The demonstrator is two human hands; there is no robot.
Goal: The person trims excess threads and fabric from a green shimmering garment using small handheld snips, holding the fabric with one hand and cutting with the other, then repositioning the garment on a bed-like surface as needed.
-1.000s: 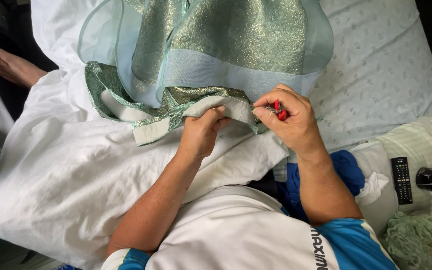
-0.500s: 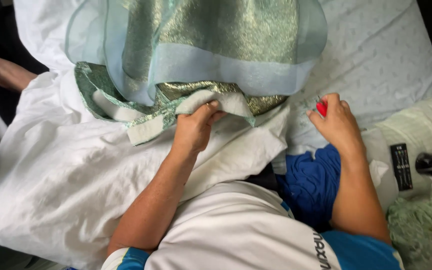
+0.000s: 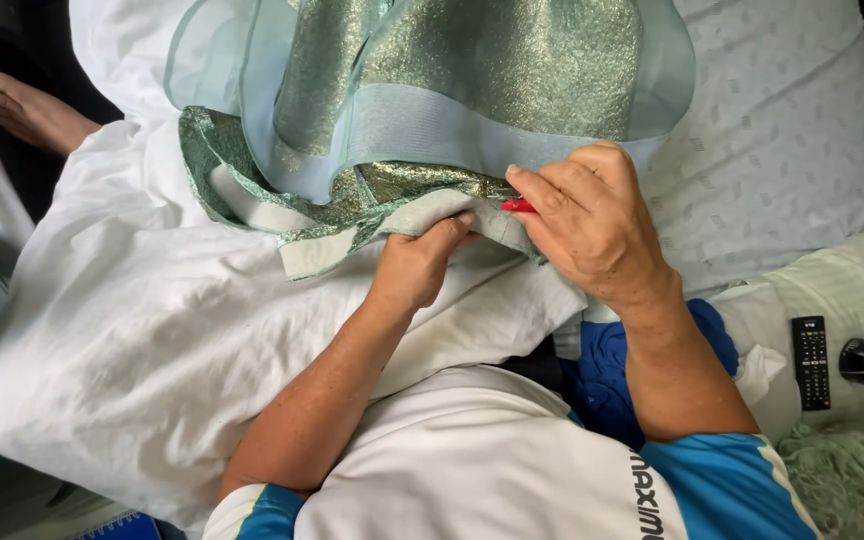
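Setting: a home, most likely a bedroom used for hand sewing. Evidence: a bed point(image 3: 792, 150) with a pale patterned sheet fills the upper right; a large white pillow or bundled white bedding point(image 3: 132, 330) lies across the person's lap as a working support. A black remote control point(image 3: 810, 362) rests on a light striped cushion point(image 3: 852, 290) at the right edge. A bare foot point(image 3: 22, 110) shows at upper left. A shimmering green garment point(image 3: 472, 80) with sheer pale-green trim is spread over the bedding. No workshop bench or shop fittings in view.
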